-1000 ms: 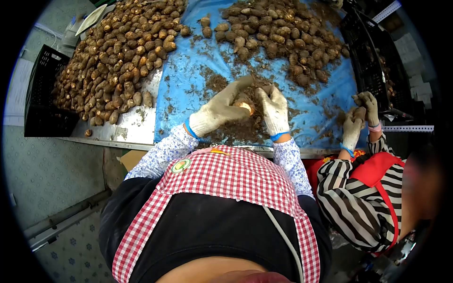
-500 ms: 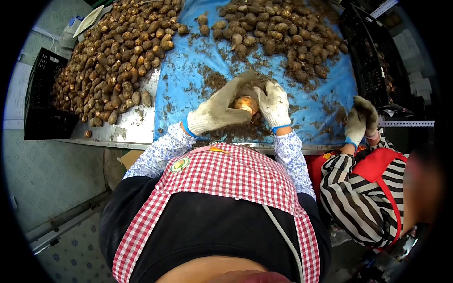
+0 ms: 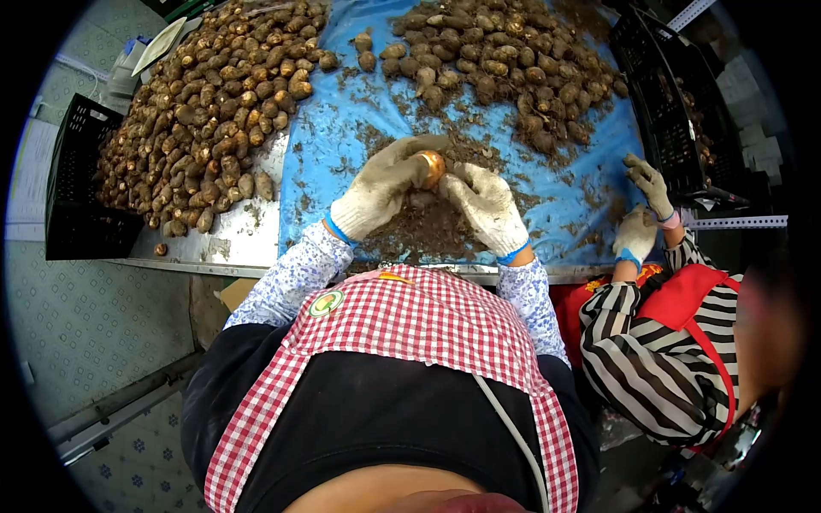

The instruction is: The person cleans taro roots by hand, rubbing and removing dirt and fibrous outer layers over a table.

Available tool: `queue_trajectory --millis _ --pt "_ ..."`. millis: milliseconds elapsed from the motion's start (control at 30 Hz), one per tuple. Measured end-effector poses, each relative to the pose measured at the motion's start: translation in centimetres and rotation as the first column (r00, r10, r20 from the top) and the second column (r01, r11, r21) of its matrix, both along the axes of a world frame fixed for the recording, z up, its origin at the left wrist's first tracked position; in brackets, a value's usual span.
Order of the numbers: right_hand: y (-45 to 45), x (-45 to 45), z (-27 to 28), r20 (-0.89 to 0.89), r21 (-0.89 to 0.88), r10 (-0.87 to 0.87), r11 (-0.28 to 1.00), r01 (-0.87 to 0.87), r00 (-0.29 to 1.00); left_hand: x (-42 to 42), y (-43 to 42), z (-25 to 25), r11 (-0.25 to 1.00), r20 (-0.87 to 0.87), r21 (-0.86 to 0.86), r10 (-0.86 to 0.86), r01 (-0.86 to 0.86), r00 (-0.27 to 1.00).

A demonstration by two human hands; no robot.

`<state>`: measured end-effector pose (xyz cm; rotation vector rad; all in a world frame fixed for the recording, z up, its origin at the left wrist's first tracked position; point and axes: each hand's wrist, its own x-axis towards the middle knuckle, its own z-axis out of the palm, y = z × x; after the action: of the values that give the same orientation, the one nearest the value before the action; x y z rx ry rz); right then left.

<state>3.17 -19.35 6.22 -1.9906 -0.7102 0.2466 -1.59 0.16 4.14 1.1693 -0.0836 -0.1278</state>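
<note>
Held between the thumb and fingers of your gloved left hand (image 3: 382, 186) is one round brown tuber (image 3: 434, 170), a pale patch showing at its top; in the head view, it sits above the near edge of the tabletop (image 3: 244, 241), around the middle of that edge. Your gloved right hand (image 3: 489, 207) is just beside it, fingers and thumb drawn together toward the tuber, though you cannot tell from here whether they pinch anything. Below both hands, dark scraps (image 3: 421, 235) of soil and root lie on a blue sheet (image 3: 321, 184) that covers the tabletop from its middle to its right part. Toward the far edge, you have a heap of hairy tubers (image 3: 492, 60) on the sheet; along the left side, a larger pile (image 3: 201, 115) spreads over bare metal, against a black crate (image 3: 85, 184) at the left edge. Near the right end of your near edge are a co-worker's gloved hands (image 3: 636, 236), beside a black rack (image 3: 676, 120).
</note>
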Motion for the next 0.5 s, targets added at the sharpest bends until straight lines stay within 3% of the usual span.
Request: queue_trajectory --millis 33,67,133,167,267,333,400,433,467,500 --pt "0.1 0.1 -0.5 -0.050 0.116 -0.015 0.993 0.020 0.999 -0.1 0.2 -1.4 0.999 0.032 0.013 0.032 -0.033 0.999" --pt "0.3 0.8 -0.4 -0.116 -0.149 -0.134 0.982 0.116 0.984 -0.1 0.6 -2.6 1.000 0.058 -0.022 0.017 -0.016 0.998" --pt "-0.4 2.0 -4.1 0.136 -0.173 -0.223 0.954 0.245 0.965 -0.2 1.4 -5.0 0.995 0.110 -0.092 -0.013 0.023 0.994" --pt "-0.5 1.7 -3.7 0.113 -0.214 -0.252 0.938 0.271 0.961 -0.2 1.6 -3.6 0.944 0.046 -0.320 -0.066 0.077 0.997" --pt "0.3 0.9 -3.9 0.074 0.229 -0.188 0.959 0.167 0.979 -0.6 0.4 -2.8 0.981 0.060 -0.189 0.064 -0.051 0.996" --pt "0.9 -0.1 -1.5 -0.115 0.290 -0.123 0.945 0.152 0.986 0.1 0.9 -4.3 0.750 0.084 -0.642 -0.139 0.160 0.987" --pt "1.9 -0.4 -1.0 -0.260 0.440 -0.066 0.880 0.179 0.963 -0.1 0.0 -3.0 0.966 0.123 -0.254 -0.018 0.049 0.992" --pt "1.9 0.0 -2.4 -0.095 0.321 -0.117 0.936 0.142 0.989 -0.2 -0.2 -2.3 0.979 0.116 -0.204 -0.003 0.027 0.993" --pt "2.5 -0.5 -1.8 -0.084 0.264 -0.236 0.932 0.250 0.968 -0.2 -0.5 -1.6 0.988 0.108 -0.153 0.011 0.006 0.994" --pt "2.5 -0.4 -1.9 -0.397 0.468 -0.134 0.822 0.326 0.908 -0.3 -0.6 -1.1 0.963 0.056 -0.267 -0.012 0.026 0.998"
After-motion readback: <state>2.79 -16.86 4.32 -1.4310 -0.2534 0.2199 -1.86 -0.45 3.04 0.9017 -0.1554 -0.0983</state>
